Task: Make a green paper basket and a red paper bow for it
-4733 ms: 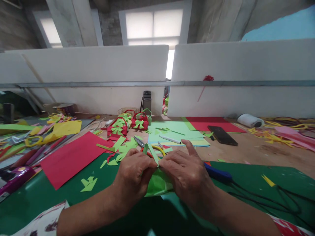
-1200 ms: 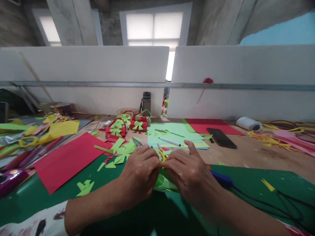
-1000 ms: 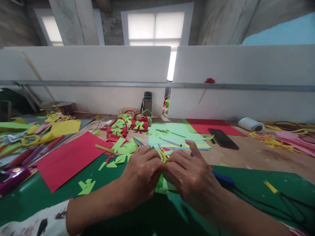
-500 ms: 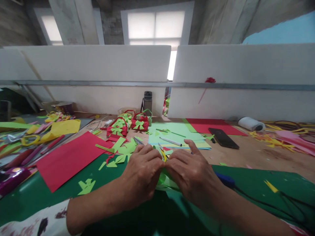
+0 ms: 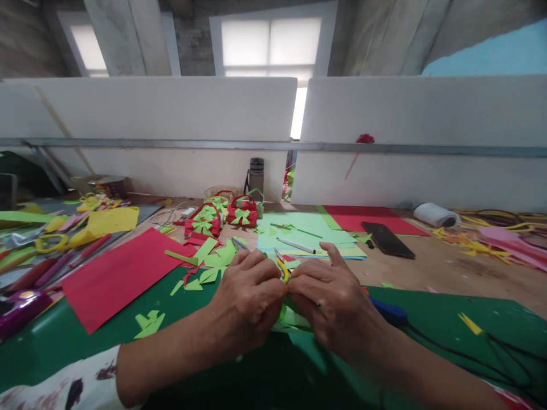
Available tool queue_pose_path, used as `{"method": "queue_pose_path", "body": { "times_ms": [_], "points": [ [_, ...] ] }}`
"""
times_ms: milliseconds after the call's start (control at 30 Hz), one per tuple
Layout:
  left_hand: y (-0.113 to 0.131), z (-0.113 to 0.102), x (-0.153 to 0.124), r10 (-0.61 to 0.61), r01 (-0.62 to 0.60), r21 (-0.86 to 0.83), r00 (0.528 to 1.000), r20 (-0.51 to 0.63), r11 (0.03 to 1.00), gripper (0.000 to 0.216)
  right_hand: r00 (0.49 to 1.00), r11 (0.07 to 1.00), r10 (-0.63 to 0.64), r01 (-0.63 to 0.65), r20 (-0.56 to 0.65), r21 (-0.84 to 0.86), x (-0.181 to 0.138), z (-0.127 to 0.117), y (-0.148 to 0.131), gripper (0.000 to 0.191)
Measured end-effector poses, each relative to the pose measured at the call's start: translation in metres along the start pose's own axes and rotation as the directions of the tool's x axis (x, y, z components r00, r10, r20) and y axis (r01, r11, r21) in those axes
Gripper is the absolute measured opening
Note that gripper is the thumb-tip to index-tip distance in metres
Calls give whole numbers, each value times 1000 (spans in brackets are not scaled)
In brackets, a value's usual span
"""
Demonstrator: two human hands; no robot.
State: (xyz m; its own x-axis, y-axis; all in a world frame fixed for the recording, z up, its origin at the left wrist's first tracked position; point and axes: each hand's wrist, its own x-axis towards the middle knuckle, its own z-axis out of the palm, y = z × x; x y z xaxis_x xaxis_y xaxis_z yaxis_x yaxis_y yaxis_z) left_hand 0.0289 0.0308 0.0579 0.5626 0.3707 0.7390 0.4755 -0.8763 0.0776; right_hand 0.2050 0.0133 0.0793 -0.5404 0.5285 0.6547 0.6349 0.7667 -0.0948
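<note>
My left hand (image 5: 250,296) and my right hand (image 5: 331,299) meet at the middle of the green mat (image 5: 179,370). Their thumbs and fingers pinch a light green piece of paper (image 5: 293,320), mostly hidden behind the fingers. My right forefinger sticks up, off the paper. Just beyond the fingertips lies a pair of yellow-handled scissors (image 5: 282,270), partly covered by my left hand. Green paper scraps (image 5: 209,277) lie left of my left hand. Beside my right wrist is a blue-handled tool (image 5: 390,312) on a black cord, its front end hidden.
Red paper (image 5: 128,279) lies at left, near pens and tools. Small red paper baskets (image 5: 243,215) with green bows stand before a bottle (image 5: 256,179). Behind my hands are green sheets (image 5: 294,228), a white pen (image 5: 296,245) and a phone (image 5: 388,240). White panels (image 5: 149,111) close off the back.
Both hands stay almost in place on the green paper. The fingers have shifted slightly, with my left fingertips moving a little to the right.
</note>
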Motion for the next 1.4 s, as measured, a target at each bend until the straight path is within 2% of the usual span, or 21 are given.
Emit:
{"method": "queue_pose_path", "body": {
  "times_ms": [267,633,867,1200,1400],
  "points": [
    [-1,0,0,8,-8,-61,1000,4,998,17,1000,999,8,-8,2,34,0,-2,3,28],
    [-3,4,0,-21,21,-23,1000,0,1000,19,1000,1000,13,-14,-24,-24,-1,6,4,26],
    [-4,6,2,-42,41,-36,998,-39,999,20,1000,999,-5,4,-29,-52,-1,7,4,27],
    [-1,5,1,-17,17,21,1000,24,1000,17,998,994,-50,53,33,-98,-6,3,5,33],
    [-2,5,-1,2,-6,57,998,60,998,18,997,993,-23,31,67,-116,-6,3,5,30]
  ]
}}
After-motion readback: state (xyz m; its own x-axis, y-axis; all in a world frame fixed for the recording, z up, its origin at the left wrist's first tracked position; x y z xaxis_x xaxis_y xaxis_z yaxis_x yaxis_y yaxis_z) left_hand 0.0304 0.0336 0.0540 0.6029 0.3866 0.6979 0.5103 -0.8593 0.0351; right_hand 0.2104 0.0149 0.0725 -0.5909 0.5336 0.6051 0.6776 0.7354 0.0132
